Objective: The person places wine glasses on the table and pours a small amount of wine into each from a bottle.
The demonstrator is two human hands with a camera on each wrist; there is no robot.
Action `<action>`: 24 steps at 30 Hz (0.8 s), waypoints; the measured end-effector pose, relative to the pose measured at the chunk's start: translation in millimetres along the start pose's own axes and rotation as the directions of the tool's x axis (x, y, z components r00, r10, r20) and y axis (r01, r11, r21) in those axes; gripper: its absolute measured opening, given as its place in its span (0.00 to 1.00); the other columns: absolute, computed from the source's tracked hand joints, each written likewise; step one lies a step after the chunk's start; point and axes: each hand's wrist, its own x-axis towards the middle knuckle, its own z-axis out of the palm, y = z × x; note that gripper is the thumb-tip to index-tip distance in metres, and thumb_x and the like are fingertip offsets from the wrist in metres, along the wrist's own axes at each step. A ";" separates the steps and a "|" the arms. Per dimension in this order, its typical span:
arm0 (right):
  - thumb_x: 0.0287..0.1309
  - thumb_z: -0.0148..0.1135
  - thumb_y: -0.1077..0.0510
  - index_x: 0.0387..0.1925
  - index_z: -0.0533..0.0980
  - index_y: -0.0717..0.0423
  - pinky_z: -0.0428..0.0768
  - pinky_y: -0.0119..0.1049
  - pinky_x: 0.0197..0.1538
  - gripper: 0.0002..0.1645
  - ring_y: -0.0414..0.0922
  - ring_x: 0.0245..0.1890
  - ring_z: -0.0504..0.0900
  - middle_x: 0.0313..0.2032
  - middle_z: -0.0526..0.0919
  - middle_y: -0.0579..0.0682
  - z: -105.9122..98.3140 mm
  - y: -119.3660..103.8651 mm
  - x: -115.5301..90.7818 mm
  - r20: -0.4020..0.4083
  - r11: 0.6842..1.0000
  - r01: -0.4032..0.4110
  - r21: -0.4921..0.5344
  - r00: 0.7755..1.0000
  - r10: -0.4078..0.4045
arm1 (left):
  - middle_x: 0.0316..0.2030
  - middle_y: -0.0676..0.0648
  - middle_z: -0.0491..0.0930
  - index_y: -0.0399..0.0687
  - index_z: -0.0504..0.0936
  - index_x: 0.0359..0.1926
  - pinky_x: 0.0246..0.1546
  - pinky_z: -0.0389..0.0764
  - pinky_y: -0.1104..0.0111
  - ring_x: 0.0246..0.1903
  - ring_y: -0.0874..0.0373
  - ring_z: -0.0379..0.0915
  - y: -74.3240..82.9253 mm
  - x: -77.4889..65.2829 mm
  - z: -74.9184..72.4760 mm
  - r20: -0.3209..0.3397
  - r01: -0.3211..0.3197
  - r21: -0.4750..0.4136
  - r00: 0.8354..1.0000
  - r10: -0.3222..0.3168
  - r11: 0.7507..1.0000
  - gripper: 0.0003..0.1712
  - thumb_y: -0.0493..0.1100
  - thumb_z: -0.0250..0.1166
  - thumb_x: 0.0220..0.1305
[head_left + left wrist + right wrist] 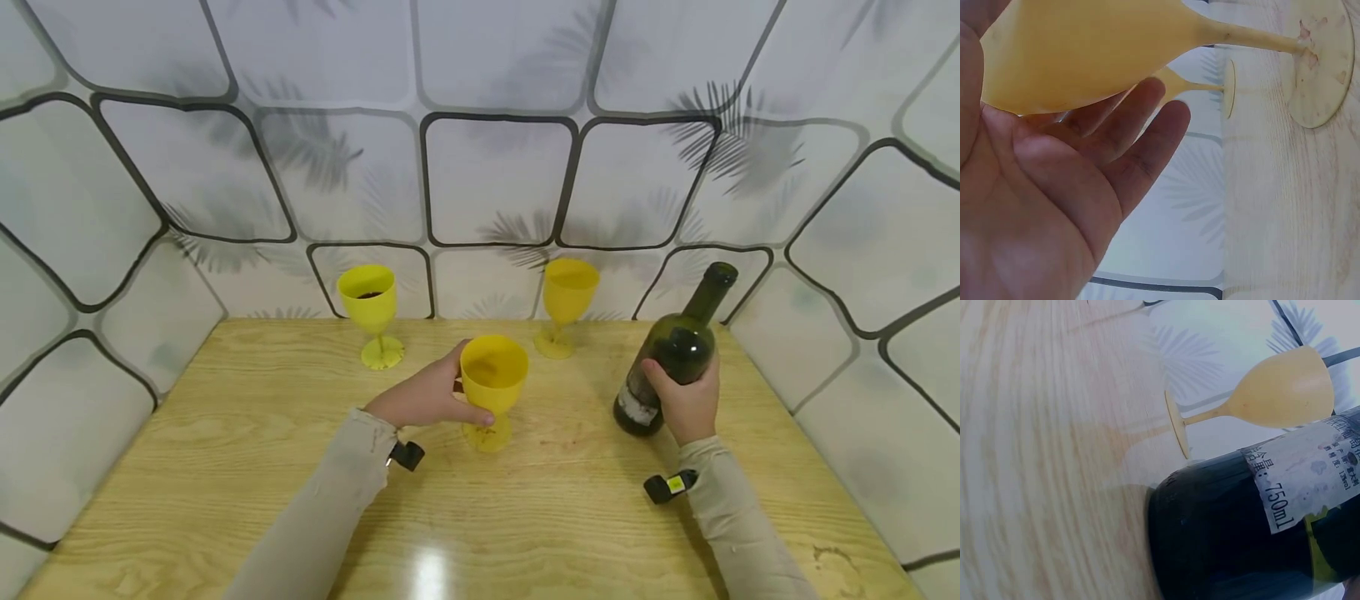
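Near the middle of the table, my left hand (426, 395) holds a yellow goblet (495, 365) from its left side, the thumb low across the front and fingers behind the bowl. In the left wrist view the goblet's foot (1325, 69) stands on the wood, with reddish stains on it. My right hand (690, 407) grips a dark green wine bottle (681, 343) round its body, on the right. The bottle leans in the head view, its mouth up and to the right. The right wrist view shows its label (1310, 475), reading 750ml; whether its base touches the table I cannot tell.
At the back left of the wooden table (247, 467) stands a second yellow goblet (369, 304) with dark liquid inside. A third yellow goblet (570, 290) is at the back, between the held goblet and the bottle. A patterned wall covering (498, 179) closes the back and sides.
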 end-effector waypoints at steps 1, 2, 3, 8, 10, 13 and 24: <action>0.51 0.75 0.66 0.76 0.61 0.52 0.69 0.32 0.62 0.53 0.35 0.58 0.71 0.57 0.72 0.34 -0.1 -0.2 -0.3 0.000 1.000 -0.001 -0.003 1.000 0.001 | 0.62 0.52 0.74 0.60 0.56 0.74 0.65 0.74 0.54 0.61 0.57 0.73 0.2 0.1 0.5 -0.004 0.000 -0.002 1.000 0.000 1.000 0.52 0.40 0.80 0.57; 0.52 0.75 0.66 0.76 0.61 0.52 0.69 0.32 0.62 0.53 0.35 0.58 0.71 0.57 0.72 0.34 -0.3 -0.2 -0.4 0.000 1.000 -0.001 -0.003 1.000 0.001 | 0.63 0.53 0.74 0.61 0.56 0.75 0.66 0.73 0.53 0.62 0.56 0.72 0.6 0.4 1.1 -0.011 0.002 -0.002 1.000 -0.002 1.000 0.54 0.40 0.80 0.56; 0.52 0.75 0.66 0.76 0.61 0.52 0.69 0.32 0.62 0.52 0.35 0.58 0.71 0.57 0.72 0.35 -0.4 -0.5 -0.6 0.000 1.000 0.001 -0.001 1.000 -0.001 | 0.63 0.53 0.73 0.62 0.54 0.76 0.67 0.72 0.52 0.62 0.56 0.72 1.1 0.2 1.6 -0.021 0.013 -0.006 1.000 -0.013 1.000 0.56 0.42 0.81 0.56; 0.52 0.75 0.66 0.76 0.62 0.53 0.69 0.32 0.62 0.51 0.36 0.58 0.71 0.57 0.73 0.36 -1.0 -3.5 -1.3 0.001 1.000 0.004 0.016 1.000 -0.004 | 0.66 0.52 0.71 0.71 0.46 0.81 0.67 0.70 0.47 0.65 0.52 0.70 4.6 0.4 4.7 -0.089 0.049 -0.025 0.995 -0.051 0.998 0.67 0.55 0.83 0.51; 0.52 0.76 0.66 0.75 0.62 0.52 0.69 0.32 0.62 0.51 0.36 0.58 0.71 0.57 0.73 0.36 -1.3 -4.8 -1.2 -0.002 1.000 0.006 0.019 1.000 -0.006 | 0.66 0.51 0.72 0.71 0.48 0.80 0.67 0.71 0.47 0.65 0.51 0.71 5.9 1.2 5.6 -0.113 0.028 -0.025 0.993 -0.030 0.999 0.66 0.58 0.83 0.50; 0.52 0.76 0.65 0.74 0.63 0.52 0.69 0.32 0.62 0.50 0.36 0.58 0.72 0.57 0.73 0.38 -1.3 -6.0 -0.8 -0.005 1.000 0.015 0.019 1.000 -0.015 | 0.64 0.50 0.73 0.65 0.54 0.78 0.65 0.74 0.50 0.61 0.52 0.73 7.2 1.7 6.3 -0.136 -0.008 -0.023 0.991 0.005 1.000 0.61 0.57 0.83 0.50; 0.53 0.76 0.65 0.74 0.63 0.52 0.69 0.34 0.62 0.50 0.36 0.58 0.72 0.57 0.73 0.37 -1.2 -6.1 -2.3 0.016 1.000 0.015 -0.007 1.000 -0.015 | 0.59 0.53 0.77 0.67 0.62 0.73 0.60 0.78 0.53 0.57 0.54 0.75 7.3 0.8 8.3 -0.114 0.009 -0.051 0.993 -0.015 0.999 0.53 0.51 0.84 0.51</action>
